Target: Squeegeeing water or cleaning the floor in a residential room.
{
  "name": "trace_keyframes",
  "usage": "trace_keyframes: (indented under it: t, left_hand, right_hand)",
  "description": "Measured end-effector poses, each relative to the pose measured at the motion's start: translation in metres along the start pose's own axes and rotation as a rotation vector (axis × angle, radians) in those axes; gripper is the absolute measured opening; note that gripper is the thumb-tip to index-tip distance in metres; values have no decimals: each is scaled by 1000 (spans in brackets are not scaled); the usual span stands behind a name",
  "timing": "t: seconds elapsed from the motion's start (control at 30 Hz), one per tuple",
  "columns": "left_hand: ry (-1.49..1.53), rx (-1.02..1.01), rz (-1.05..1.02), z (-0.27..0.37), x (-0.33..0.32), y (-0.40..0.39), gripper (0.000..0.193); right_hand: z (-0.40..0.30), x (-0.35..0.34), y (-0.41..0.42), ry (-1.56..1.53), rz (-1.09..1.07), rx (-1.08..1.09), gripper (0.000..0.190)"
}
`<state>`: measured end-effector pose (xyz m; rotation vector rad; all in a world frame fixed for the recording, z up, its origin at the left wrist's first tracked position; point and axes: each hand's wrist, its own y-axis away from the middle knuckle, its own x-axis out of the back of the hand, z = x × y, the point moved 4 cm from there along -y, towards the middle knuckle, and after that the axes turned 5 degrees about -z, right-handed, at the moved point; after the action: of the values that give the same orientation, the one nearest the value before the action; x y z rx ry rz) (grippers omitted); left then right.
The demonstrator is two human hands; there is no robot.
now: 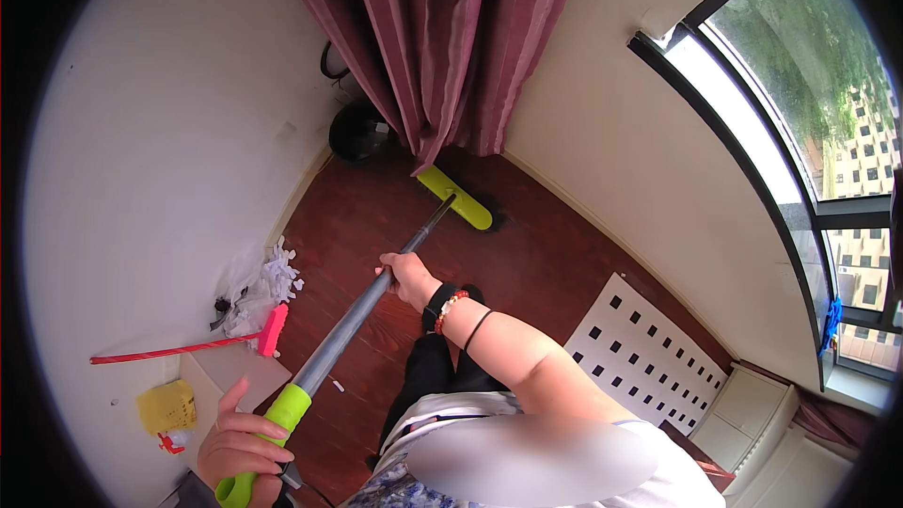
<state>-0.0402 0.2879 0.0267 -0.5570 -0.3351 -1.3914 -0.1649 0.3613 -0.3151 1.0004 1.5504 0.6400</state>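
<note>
A long push broom slants across the view, with a grey metal handle (pixel 346 328) and a lime-green head (pixel 456 199). Its dark bristles touch the reddish-brown wooden floor (pixel 353 212) near the curtain's hem. At the lower left, my left hand (pixel 243 441) is wrapped around the green grip (pixel 288 410) at the handle's top end. Farther down the shaft, my right hand (pixel 409 279) grips the metal handle, and its wrist carries a black band and beaded bracelets. The curtain hem overlaps one end of the broom head.
Striped maroon curtains (pixel 437 35) hang ahead, beside a black round container (pixel 358 130). By the left wall lie shredded white paper (pixel 280 271) and a pink broom (pixel 271 330). A white panel with square holes (pixel 649 353) and a white cabinet (pixel 741 409) are at right, below the window (pixel 776 113).
</note>
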Motion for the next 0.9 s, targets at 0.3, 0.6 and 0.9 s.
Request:
trace_keyframes:
  t: [0.3, 0.6, 0.9]
  left_hand:
    - [135, -286, -162, 50, 17, 12, 27]
    - [575, -339, -353, 20, -11, -20, 21]
    - [792, -186, -392, -8, -92, -60, 13]
  right_hand:
    - [32, 3, 69, -242, -156, -195, 6]
    - [9, 92, 115, -526, -8, 12, 4]
    - [-27, 191, 117, -692, 340, 201, 6]
